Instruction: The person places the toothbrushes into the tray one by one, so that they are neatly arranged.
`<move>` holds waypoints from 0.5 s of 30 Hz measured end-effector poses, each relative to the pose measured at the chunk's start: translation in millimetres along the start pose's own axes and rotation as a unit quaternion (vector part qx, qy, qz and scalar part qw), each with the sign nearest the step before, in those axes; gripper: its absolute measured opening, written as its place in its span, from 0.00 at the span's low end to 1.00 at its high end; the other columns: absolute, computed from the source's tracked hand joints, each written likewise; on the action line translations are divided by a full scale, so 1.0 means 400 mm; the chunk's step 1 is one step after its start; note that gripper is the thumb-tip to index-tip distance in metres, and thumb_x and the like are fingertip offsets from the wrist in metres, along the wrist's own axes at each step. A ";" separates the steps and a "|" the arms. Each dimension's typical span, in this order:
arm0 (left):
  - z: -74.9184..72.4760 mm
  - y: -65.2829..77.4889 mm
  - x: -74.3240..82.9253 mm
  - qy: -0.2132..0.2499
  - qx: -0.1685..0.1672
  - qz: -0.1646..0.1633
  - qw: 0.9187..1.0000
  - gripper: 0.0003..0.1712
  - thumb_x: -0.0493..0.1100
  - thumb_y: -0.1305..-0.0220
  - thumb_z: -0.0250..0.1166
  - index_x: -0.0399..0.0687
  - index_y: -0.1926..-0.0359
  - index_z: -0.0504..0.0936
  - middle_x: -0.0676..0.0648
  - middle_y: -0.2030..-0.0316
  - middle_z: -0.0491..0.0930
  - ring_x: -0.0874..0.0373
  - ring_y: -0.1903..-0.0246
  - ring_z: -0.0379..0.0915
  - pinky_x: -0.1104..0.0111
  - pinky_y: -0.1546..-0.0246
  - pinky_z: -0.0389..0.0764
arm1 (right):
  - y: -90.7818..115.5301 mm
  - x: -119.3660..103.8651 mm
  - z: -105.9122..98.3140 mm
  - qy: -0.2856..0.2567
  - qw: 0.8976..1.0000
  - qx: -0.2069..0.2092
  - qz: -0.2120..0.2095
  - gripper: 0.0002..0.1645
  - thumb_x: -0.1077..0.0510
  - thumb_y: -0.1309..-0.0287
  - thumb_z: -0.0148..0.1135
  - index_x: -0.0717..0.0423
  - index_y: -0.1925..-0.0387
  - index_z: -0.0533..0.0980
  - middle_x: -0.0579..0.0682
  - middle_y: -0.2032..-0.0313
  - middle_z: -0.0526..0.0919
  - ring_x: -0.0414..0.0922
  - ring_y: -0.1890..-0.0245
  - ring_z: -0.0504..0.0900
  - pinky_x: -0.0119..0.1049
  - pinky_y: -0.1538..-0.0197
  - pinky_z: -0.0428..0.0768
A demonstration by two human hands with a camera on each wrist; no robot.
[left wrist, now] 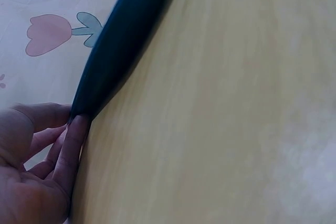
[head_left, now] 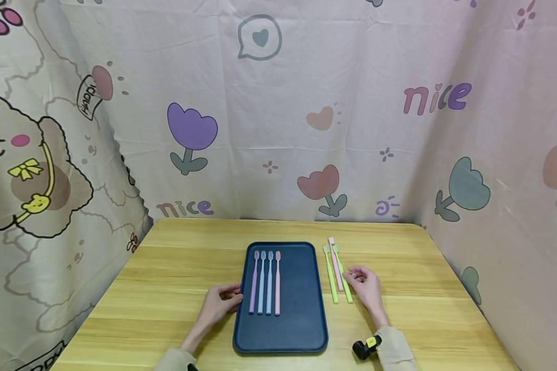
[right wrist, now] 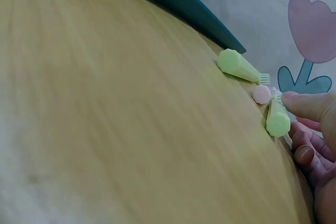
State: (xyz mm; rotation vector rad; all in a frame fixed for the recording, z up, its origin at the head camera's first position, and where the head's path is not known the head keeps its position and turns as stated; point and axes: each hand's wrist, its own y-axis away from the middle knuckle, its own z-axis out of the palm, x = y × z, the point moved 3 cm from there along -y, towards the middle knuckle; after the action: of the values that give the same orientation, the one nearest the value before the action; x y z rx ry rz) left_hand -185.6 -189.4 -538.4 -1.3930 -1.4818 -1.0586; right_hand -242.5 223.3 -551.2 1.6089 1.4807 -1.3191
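Note:
On the dark blue tray (head_left: 301,299) a purple toothbrush (head_left: 254,283), two blue toothbrushes (head_left: 261,286) and a pink toothbrush (head_left: 278,283) lie side by side, heads away from me. My left hand (head_left: 220,304) pinches the tray's left rim between thumb and fingers. Right of the tray, a pink toothbrush (head_left: 336,265) lies between a left green toothbrush (head_left: 330,275) and a right green toothbrush (right wrist: 278,121). My right hand (head_left: 364,286) has its thumb and fingertips at the middle of the right green toothbrush, which lies on the table.
The wooden table (head_left: 167,263) runs up to a patterned cloth (head_left: 278,103) hung behind it and along both sides. A small black device (head_left: 365,348) with a yellow mark sits at my right sleeve (head_left: 392,348).

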 end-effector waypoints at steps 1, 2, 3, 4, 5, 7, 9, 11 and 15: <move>-0.001 0.001 0.000 0.001 0.000 -0.002 1.000 0.21 0.31 0.40 0.70 0.29 0.45 0.82 0.35 0.57 0.86 0.59 0.64 0.81 0.69 0.69 0.88 | 0.000 -0.001 0.000 -0.002 1.000 0.000 0.001 0.13 0.66 0.47 0.73 0.69 0.60 0.82 0.59 0.70 0.85 0.30 0.75 0.75 0.20 0.69 0.75; 0.000 0.001 0.000 0.001 -0.001 -0.001 1.000 0.21 0.31 0.40 0.70 0.29 0.45 0.82 0.35 0.57 0.86 0.59 0.64 0.81 0.69 0.69 0.88 | 0.001 -0.001 0.000 -0.003 1.000 -0.001 0.002 0.13 0.67 0.47 0.73 0.69 0.60 0.82 0.59 0.70 0.85 0.30 0.75 0.75 0.20 0.69 0.75; 0.000 0.001 0.000 0.001 -0.001 -0.001 1.000 0.21 0.31 0.40 0.70 0.29 0.45 0.82 0.35 0.57 0.86 0.59 0.64 0.81 0.69 0.69 0.88 | 0.001 -0.002 0.000 -0.005 1.000 -0.001 0.002 0.13 0.67 0.47 0.73 0.69 0.60 0.82 0.58 0.70 0.85 0.30 0.75 0.75 0.20 0.69 0.75; 0.000 0.001 0.000 0.000 -0.001 0.000 1.000 0.21 0.31 0.40 0.70 0.29 0.45 0.82 0.35 0.57 0.86 0.59 0.64 0.82 0.69 0.69 0.88 | 0.001 -0.002 0.000 -0.005 1.000 -0.001 0.003 0.13 0.67 0.47 0.73 0.69 0.60 0.82 0.58 0.70 0.85 0.30 0.75 0.75 0.20 0.69 0.75; 0.000 0.001 0.000 -0.001 0.000 0.001 1.000 0.21 0.32 0.40 0.70 0.28 0.45 0.82 0.35 0.57 0.86 0.59 0.64 0.82 0.68 0.69 0.88 | 0.001 -0.002 0.000 -0.005 1.000 -0.001 0.004 0.13 0.67 0.48 0.73 0.69 0.60 0.82 0.58 0.70 0.85 0.30 0.75 0.75 0.20 0.69 0.75; 0.000 0.001 -0.001 -0.002 0.001 0.000 1.000 0.21 0.32 0.40 0.70 0.28 0.45 0.82 0.35 0.57 0.86 0.58 0.63 0.82 0.68 0.69 0.88 | 0.000 -0.001 0.000 -0.004 1.000 0.000 0.007 0.13 0.67 0.48 0.74 0.69 0.60 0.82 0.58 0.70 0.85 0.30 0.75 0.75 0.20 0.69 0.75; 0.001 0.000 -0.001 -0.005 0.001 0.001 1.000 0.21 0.32 0.40 0.70 0.28 0.45 0.82 0.34 0.57 0.86 0.58 0.63 0.82 0.67 0.69 0.88 | -0.002 0.001 0.000 -0.001 1.000 0.001 0.009 0.13 0.67 0.49 0.74 0.69 0.60 0.82 0.58 0.70 0.85 0.30 0.75 0.75 0.20 0.69 0.76; 0.001 0.000 -0.002 -0.005 0.002 0.001 1.000 0.21 0.32 0.40 0.70 0.28 0.45 0.82 0.34 0.57 0.86 0.58 0.63 0.82 0.67 0.69 0.88 | -0.003 0.002 0.000 0.001 1.000 0.002 0.011 0.13 0.67 0.49 0.74 0.69 0.60 0.82 0.58 0.70 0.85 0.30 0.75 0.75 0.20 0.69 0.76; 0.002 -0.002 -0.003 -0.006 0.002 0.002 1.000 0.21 0.32 0.40 0.70 0.28 0.45 0.82 0.34 0.57 0.86 0.58 0.64 0.81 0.67 0.69 0.89 | -0.001 0.001 -0.004 -0.004 1.000 0.000 0.010 0.14 0.67 0.49 0.74 0.70 0.60 0.82 0.57 0.71 0.84 0.30 0.75 0.75 0.20 0.69 0.76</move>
State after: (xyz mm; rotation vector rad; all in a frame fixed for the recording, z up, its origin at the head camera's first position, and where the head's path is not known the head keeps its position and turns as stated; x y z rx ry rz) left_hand -186.2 -189.0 -539.8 -1.4009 -1.4876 -1.0456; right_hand -242.7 224.9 -551.0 1.6119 1.4571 -1.3126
